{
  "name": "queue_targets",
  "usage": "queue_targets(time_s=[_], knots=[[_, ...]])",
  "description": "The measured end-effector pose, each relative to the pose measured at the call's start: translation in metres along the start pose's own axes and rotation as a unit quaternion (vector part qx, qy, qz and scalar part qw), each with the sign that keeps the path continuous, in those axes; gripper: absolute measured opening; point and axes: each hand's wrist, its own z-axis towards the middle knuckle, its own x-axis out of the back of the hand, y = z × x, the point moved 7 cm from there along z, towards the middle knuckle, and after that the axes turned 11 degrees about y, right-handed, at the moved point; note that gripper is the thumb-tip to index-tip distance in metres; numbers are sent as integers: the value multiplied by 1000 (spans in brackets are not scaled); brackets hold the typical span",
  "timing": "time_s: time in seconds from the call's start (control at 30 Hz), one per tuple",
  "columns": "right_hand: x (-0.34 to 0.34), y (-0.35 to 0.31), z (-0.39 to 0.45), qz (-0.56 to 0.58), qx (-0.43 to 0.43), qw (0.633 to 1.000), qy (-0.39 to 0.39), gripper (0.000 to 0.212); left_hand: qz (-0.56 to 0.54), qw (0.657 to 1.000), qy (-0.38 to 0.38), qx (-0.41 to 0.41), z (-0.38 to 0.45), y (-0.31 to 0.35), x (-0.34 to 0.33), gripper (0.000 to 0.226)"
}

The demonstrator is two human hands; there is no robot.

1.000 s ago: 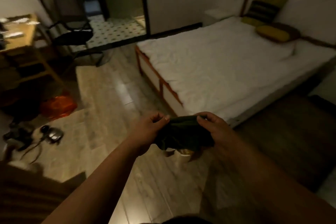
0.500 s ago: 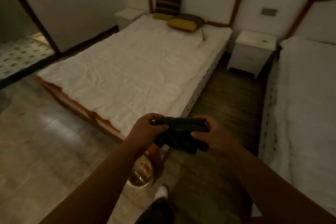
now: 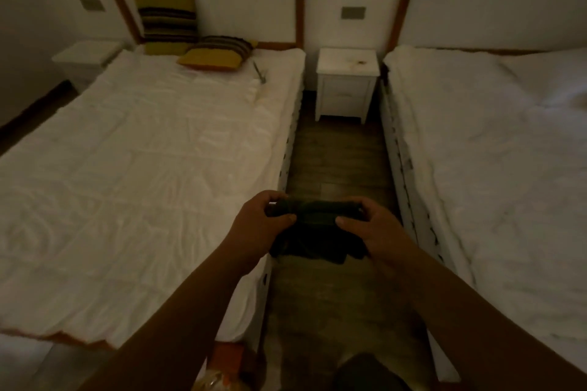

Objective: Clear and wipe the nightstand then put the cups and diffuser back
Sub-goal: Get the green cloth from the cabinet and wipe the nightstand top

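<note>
Both hands are raised in front of the body, over the strip of dark wood-plank floor [image 3: 336, 165] that runs between two beds. The left hand [image 3: 260, 225] and the right hand [image 3: 370, 228] hold a dark, folded cloth [image 3: 313, 225] stretched between them. Each hand has its fingers curled over the cloth's upper edge and its thumb pressed against the near face, so both grip it firmly. The rest of the cloth hangs in loose, bunched folds below the hands.

The small white nightstand with two drawers [image 3: 347, 86] stands at the far end of the floor strip, against the wall, between the heads of the two beds. Its top shows a faint brownish mark near the right side; what it is cannot be made out in the dim light.

The left bed with a white, wrinkled cover [image 3: 143, 162] carries an upright striped olive cushion [image 3: 166, 20] at its head edge, with a flat yellow-and-striped cushion [image 3: 216, 52] lying just beside it. A thin, dark object [image 3: 259, 73] lies near the bed's right edge; its kind is unclear. The right bed with a white cover [image 3: 495, 143] fills the right side of the view. A second white bedside table [image 3: 85, 54] stands at the far left corner of the left bed. Two grey wall plates [image 3: 353, 13] sit on the wall.
</note>
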Motion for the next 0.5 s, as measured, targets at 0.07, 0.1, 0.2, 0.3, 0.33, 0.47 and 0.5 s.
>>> queue_targets(time_s=[0.07, 0.1, 0.2, 0.3, 0.33, 0.47, 0.5], knots=[[13, -1, 33, 1, -1, 1000, 13, 24, 15, 1000, -19, -6, 33, 6, -20, 21], [21, -1, 53, 6, -1, 1000, 19, 24, 25, 999, -27, -9, 53, 10, -33, 21], [44, -9, 121, 35, -8, 999, 29, 26, 46, 998, -38, -12, 116, 22, -72, 21], [68, -29, 192, 5, 14, 999, 29, 27, 62, 997, -33, -15, 179, 41, -108, 22], [77, -36, 213, -21, 27, 999, 32, 28, 73, 997, -32, -17, 198, 48, -119, 22], [103, -67, 288, -103, 62, 992, 34, 31, 98, 994, -31, -25, 269, 83, -160, 23], [108, -73, 305, -107, 61, 992, 35, 30, 100, 994, -28, -23, 283, 89, -167, 23]])
